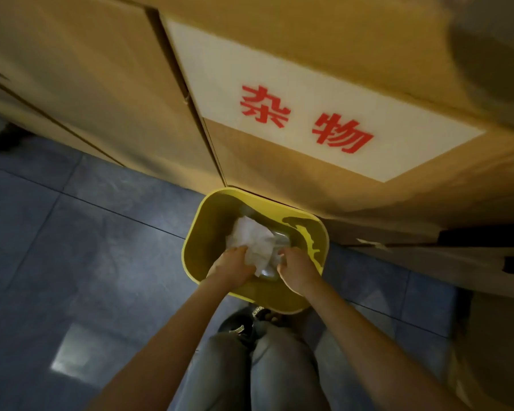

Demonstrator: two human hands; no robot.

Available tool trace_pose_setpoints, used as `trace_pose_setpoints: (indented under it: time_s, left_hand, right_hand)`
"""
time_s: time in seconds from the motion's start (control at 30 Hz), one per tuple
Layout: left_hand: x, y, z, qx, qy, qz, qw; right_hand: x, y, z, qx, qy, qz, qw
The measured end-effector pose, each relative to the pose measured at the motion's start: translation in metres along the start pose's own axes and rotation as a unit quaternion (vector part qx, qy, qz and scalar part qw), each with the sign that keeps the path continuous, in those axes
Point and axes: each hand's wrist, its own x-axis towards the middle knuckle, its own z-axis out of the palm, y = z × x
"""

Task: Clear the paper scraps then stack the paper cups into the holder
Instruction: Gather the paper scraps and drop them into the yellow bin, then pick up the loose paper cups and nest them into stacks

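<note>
A yellow waste bin (196,229) stands on the floor against large cardboard boxes. Crumpled white paper scraps (254,240) sit inside the bin's mouth, over something clear and shiny below them. My left hand (233,264) reaches over the bin's near rim, its fingers curled against the left side of the scraps. My right hand (296,266) is just right of them, fingers bent down into the bin beside the paper. No paper cups or cup holder are in view.
Tall cardboard boxes (279,179) fill the upper half, one with a white label (279,93) bearing red characters. Blue-grey tiled floor (57,247) spreads to the left. My legs in grey trousers (250,372) and a dark shoe (238,324) are below the bin.
</note>
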Motion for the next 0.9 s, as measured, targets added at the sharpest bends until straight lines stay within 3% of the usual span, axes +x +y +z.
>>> trace_pose_setpoints:
  time_s: [0.2, 0.53, 0.9]
  left_hand:
    - [-0.071, 0.029, -0.048, 0.013, -0.001, 0.015, 1.0]
    - [-0.229, 0.126, -0.176, 0.036, 0.052, 0.14, 0.988]
    - [-0.353, 0.242, -0.277, 0.062, 0.177, 0.326, 0.927]
  right_hand:
    - [-0.065, -0.047, -0.055, 0.007, 0.025, -0.024, 0.999]
    - [-0.203, -0.147, -0.174, 0.018, 0.172, -0.096, 0.98]
    - [-0.326, -0.194, -0.31, 0.091, 0.306, -0.134, 0.938]
